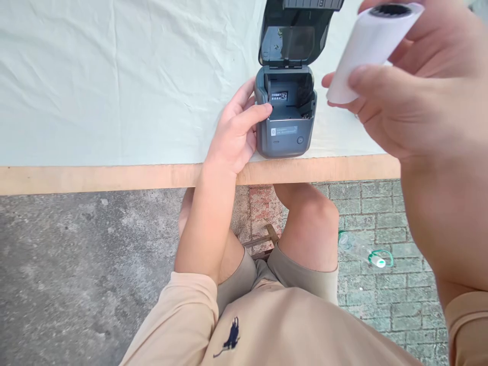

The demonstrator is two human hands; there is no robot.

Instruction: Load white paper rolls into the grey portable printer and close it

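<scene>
- The desk (pixel 114 175) is seen from above, covered by a creased white cloth (pixel 114 76); a bare wooden edge runs along its near side.
- Below the desk edge, grey concrete ground (pixel 76 264) is seen on the left and brick paving (pixel 385 300) on the right, where a clear plastic bottle (pixel 362 250) lies on its side.
- The person's bent knees, grey shorts and beige shirt are seen at the bottom of the view.
- A small dark grey printer (pixel 285 133) is placed at the near edge of the desk, right of centre. Its lid (pixel 293 35) is swung up and back, and the paper compartment (pixel 287 96) is laid open.
- The right hand (pixel 404 86) is raised above and to the right of the printer, well clear of the desk. Its grip is closed around a white paper roll (pixel 371 46), pinched between thumb and fingers, with the dark core end tilted up and away.
- The left hand (pixel 234 134) is pressed against the printer's left side. Its grip is loosely spread, the thumb lying along the compartment's rim and the fingers resting behind the casing; nothing is pinched by it.
</scene>
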